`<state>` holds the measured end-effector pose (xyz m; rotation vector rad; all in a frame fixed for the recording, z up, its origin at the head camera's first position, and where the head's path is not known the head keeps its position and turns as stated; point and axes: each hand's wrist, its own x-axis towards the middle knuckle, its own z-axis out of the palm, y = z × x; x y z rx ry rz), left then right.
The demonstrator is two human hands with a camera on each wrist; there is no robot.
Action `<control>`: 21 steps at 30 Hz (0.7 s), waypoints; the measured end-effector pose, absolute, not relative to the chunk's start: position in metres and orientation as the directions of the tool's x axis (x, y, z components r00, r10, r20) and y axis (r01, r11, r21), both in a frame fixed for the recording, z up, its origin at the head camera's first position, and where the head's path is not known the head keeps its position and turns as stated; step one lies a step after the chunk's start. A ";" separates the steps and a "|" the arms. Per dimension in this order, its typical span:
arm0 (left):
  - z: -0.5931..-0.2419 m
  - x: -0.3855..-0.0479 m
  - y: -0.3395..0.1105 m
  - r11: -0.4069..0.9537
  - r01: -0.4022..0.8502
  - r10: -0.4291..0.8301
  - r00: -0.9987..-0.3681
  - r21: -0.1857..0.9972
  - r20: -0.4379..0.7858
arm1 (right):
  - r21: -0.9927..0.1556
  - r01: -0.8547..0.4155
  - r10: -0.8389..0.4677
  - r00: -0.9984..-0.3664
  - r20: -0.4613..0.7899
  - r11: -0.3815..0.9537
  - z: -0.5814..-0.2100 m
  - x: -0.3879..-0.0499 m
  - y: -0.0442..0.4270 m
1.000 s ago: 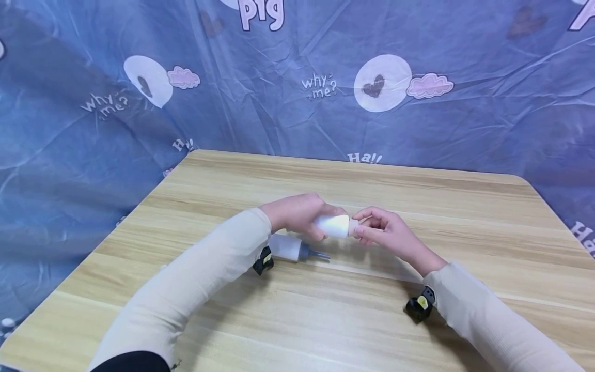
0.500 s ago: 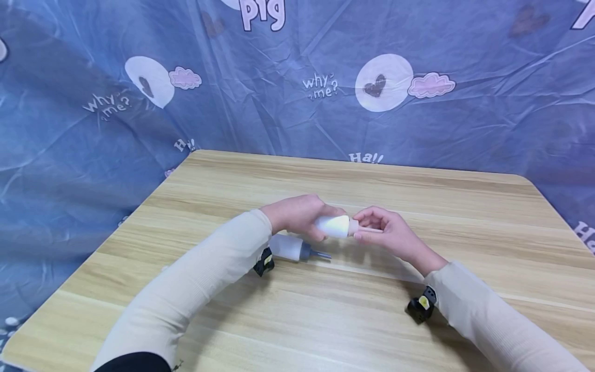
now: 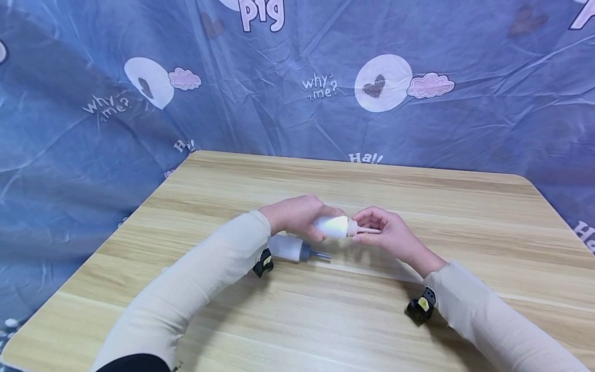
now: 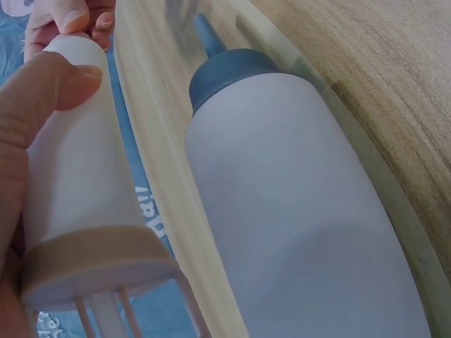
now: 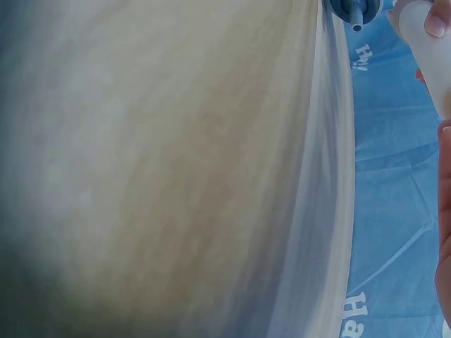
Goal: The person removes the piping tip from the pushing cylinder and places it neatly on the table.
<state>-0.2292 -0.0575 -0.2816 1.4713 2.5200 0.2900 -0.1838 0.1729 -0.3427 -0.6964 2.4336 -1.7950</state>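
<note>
My left hand (image 3: 299, 214) grips a white squeeze bottle (image 3: 332, 226) from above, holding it sideways. Its pale pink cap (image 3: 353, 228) points right, with a thin nozzle (image 3: 370, 230) extending toward the right palm. The right hand (image 3: 395, 235) has its thumb and index finger around that cap. In the left wrist view, the held bottle (image 4: 81, 155) has a tan collar (image 4: 99, 260) with several thin prongs at its near end. Below the left wrist, a second white squeeze bottle (image 3: 285, 247) lies on its side, its blue-grey nozzle cap (image 3: 304, 251) facing right.
The light wood table (image 3: 297, 320) spreads around both hands. Behind and left of it hangs a blue printed cloth (image 3: 260, 103). A small black wrist camera (image 3: 264, 262) sits beside the lying bottle, and another (image 3: 420, 307) is under the right wrist.
The right thumb and fingers have shifted around the cap, and the nozzle, earlier covered by them, now shows. My left hand, the held bottle and the lying bottle have stayed almost still.
</note>
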 end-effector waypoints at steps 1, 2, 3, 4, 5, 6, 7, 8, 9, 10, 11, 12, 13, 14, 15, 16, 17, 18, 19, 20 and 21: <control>-0.282 -0.229 -0.057 0.483 0.832 0.874 -0.480 0.273 -0.081 | -0.916 -0.331 -0.376 -0.897 0.231 0.228 -0.343 -0.184 0.173; -0.282 -0.229 -0.057 0.485 0.831 0.872 -0.482 0.273 -0.082 | -0.914 -0.338 -0.378 -0.895 0.237 0.226 -0.343 -0.184 0.173; -0.282 -0.230 -0.057 0.486 0.830 0.872 -0.483 0.273 -0.082 | -0.912 -0.343 -0.379 -0.893 0.242 0.227 -0.343 -0.184 0.172; -0.282 -0.230 -0.057 0.487 0.829 0.871 -0.484 0.276 -0.082 | -0.908 -0.352 -0.380 -0.891 0.250 0.228 -0.343 -0.185 0.172; -0.282 -0.230 -0.057 0.487 0.828 0.871 -0.485 0.278 -0.082 | -0.905 -0.358 -0.381 -0.889 0.256 0.228 -0.344 -0.185 0.172; -0.282 -0.230 -0.057 0.487 0.826 0.871 -0.485 0.282 -0.083 | -0.903 -0.364 -0.380 -0.887 0.262 0.228 -0.344 -0.185 0.172; -0.282 -0.230 -0.057 0.488 0.824 0.870 -0.486 0.288 -0.084 | -0.901 -0.369 -0.379 -0.886 0.267 0.228 -0.344 -0.185 0.172; -0.282 -0.230 -0.057 0.490 0.821 0.868 -0.489 0.293 -0.085 | -0.899 -0.374 -0.378 -0.885 0.272 0.227 -0.344 -0.185 0.172; -0.282 -0.231 -0.057 0.491 0.819 0.868 -0.490 0.298 -0.084 | -0.898 -0.375 -0.376 -0.885 0.274 0.228 -0.344 -0.185 0.172; -0.282 -0.231 -0.057 0.492 0.817 0.867 -0.491 0.301 -0.084 | -0.898 -0.376 -0.374 -0.886 0.275 0.228 -0.344 -0.185 0.172; -0.282 -0.231 -0.056 0.492 0.816 0.867 -0.492 0.302 -0.084 | -0.899 -0.374 -0.372 -0.887 0.274 0.229 -0.344 -0.185 0.172; -0.282 -0.231 -0.056 0.492 0.816 0.867 -0.492 0.302 -0.084 | -0.899 -0.372 -0.371 -0.888 0.271 0.233 -0.344 -0.185 0.172; -0.282 -0.231 -0.056 0.495 0.815 0.865 -0.494 0.302 -0.084 | -0.898 -0.368 -0.371 -0.890 0.266 0.240 -0.344 -0.185 0.173; -0.282 -0.231 -0.056 0.496 0.815 0.865 -0.495 0.300 -0.084 | -0.901 -0.360 -0.374 -0.891 0.256 0.243 -0.344 -0.185 0.173; -0.282 -0.231 -0.056 0.497 0.816 0.864 -0.495 0.297 -0.085 | -0.901 -0.353 -0.379 -0.893 0.244 0.252 -0.344 -0.185 0.173; -0.282 -0.231 -0.056 0.498 0.815 0.864 -0.496 0.296 -0.087 | -0.904 -0.341 -0.383 -0.895 0.228 0.259 -0.343 -0.185 0.174; -0.282 -0.231 -0.056 0.500 0.814 0.863 -0.497 0.295 -0.088 | -0.906 -0.330 -0.388 -0.897 0.213 0.266 -0.343 -0.185 0.174; -0.282 -0.231 -0.056 0.501 0.813 0.862 -0.499 0.297 -0.091 | -0.906 -0.320 -0.392 -0.898 0.198 0.276 -0.343 -0.185 0.174; -0.282 -0.231 -0.056 0.503 0.812 0.861 -0.500 0.296 -0.091 | -0.907 -0.311 -0.396 -0.899 0.184 0.284 -0.343 -0.185 0.174; -0.282 -0.231 -0.056 0.502 0.813 0.862 -0.499 0.296 -0.090 | -0.910 -0.302 -0.402 -0.899 0.173 0.284 -0.342 -0.184 0.174; -0.282 -0.231 -0.056 0.500 0.815 0.863 -0.498 0.295 -0.088 | -0.914 -0.289 -0.406 -0.900 0.158 0.285 -0.342 -0.184 0.174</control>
